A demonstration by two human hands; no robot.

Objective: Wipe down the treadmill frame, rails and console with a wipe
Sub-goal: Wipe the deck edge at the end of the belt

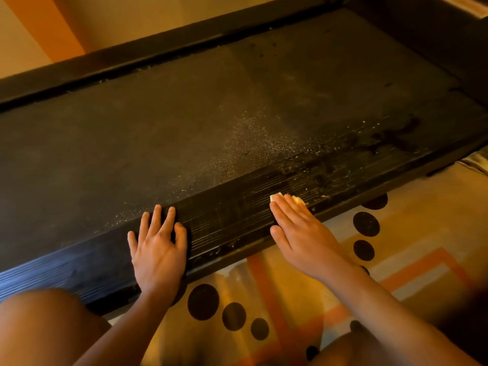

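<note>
A black treadmill lies low across the head view, its dusty belt in the middle. The near ribbed side rail runs from lower left to upper right and looks wet and streaked. My right hand lies flat on this rail with straight fingers, pressing a small pale wipe that shows only past the fingertips. My left hand rests flat on the same rail further left, fingers spread and reaching the belt's edge. It holds nothing. The far rail runs along the back.
A patterned rug with black dots and orange stripes covers the floor in front of the treadmill. My knees are at the bottom left and bottom right. A dark frame part rises at the top right.
</note>
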